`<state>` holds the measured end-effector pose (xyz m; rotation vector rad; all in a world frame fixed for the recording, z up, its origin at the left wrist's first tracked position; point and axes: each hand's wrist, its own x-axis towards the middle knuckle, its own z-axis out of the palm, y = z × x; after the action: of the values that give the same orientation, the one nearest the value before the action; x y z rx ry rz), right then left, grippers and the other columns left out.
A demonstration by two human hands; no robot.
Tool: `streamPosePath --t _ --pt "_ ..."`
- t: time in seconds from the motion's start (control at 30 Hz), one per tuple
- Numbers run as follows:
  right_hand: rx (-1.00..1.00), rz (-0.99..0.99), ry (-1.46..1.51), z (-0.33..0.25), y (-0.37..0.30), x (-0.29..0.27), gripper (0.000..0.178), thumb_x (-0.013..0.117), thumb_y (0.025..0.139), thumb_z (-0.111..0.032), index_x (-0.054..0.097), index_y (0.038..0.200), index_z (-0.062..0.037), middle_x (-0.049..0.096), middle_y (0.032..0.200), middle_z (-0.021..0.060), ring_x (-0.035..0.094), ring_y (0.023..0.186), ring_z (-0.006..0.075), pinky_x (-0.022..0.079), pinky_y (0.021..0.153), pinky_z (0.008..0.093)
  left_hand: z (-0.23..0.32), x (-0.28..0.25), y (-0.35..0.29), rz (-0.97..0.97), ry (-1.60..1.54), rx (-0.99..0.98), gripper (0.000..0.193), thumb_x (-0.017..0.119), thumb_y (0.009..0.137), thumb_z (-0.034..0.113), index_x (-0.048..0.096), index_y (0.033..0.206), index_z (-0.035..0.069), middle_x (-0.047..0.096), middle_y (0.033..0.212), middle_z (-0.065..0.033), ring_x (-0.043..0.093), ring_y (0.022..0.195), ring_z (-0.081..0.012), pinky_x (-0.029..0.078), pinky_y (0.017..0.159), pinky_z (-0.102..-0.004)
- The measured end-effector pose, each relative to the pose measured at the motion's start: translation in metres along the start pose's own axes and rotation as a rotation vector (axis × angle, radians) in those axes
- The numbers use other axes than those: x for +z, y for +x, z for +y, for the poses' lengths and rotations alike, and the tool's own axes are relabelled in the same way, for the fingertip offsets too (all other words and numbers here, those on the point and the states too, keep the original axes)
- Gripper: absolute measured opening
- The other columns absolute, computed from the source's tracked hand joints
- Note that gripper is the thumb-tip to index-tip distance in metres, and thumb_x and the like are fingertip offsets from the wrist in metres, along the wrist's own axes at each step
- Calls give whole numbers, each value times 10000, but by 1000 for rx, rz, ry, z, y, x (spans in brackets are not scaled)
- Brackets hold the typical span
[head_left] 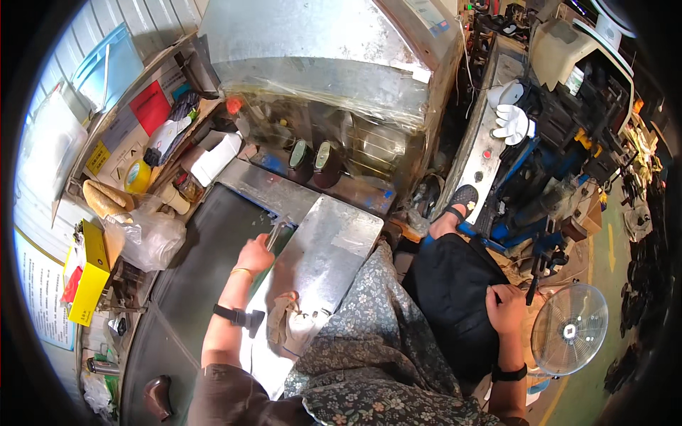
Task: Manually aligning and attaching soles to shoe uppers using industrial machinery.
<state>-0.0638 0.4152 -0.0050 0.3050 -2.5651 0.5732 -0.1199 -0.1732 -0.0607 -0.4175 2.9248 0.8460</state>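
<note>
Left hand (253, 254) grips a metal tool (274, 233) by its near end, seemingly freeing the tip, eleven o'clock from the floral apron (376, 319), as the right hand (505, 309) curls loosely at two o'clock.

A workshop, shown by its conveyor belt (186, 299) and machinery (312, 50).

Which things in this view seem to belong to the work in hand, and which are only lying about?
Probably part of the work:
metal tool, apparently in the left hand
metal worktop beside that hand
two dark shoes standing by the machine

Probably just lying about:
white glove
yellow tape roll
yellow box
clear plastic bag
</note>
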Motion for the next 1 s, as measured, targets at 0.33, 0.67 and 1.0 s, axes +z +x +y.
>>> streamPosePath --t 0.33,0.67,1.0 --pt "-4 25 36 -2 1 0 106 689 769 -63 606 707 -41 622 666 131 599 629 351 472 601 422 -2 4 46 -181 752 -85 372 572 793 140 620 1143 25 673 1097 -235 658 1040 -373 534 896 -425" --pt "1 11 10 1 -2 -2 103 691 766 -64 604 712 -47 623 675 127 602 642 348 468 614 427 -14 -36 71 -273 666 -183 347 560 787 155 718 1079 54 688 1137 -177 643 1097 -338 518 931 -408" --pt "1 4 12 -4 4 1 90 684 769 -62 612 722 -38 628 682 131 610 655 351 478 627 421 -7 -11 71 -157 697 -205 311 562 806 149 727 1061 82 692 1131 -165 658 1073 -334 528 912 -407"
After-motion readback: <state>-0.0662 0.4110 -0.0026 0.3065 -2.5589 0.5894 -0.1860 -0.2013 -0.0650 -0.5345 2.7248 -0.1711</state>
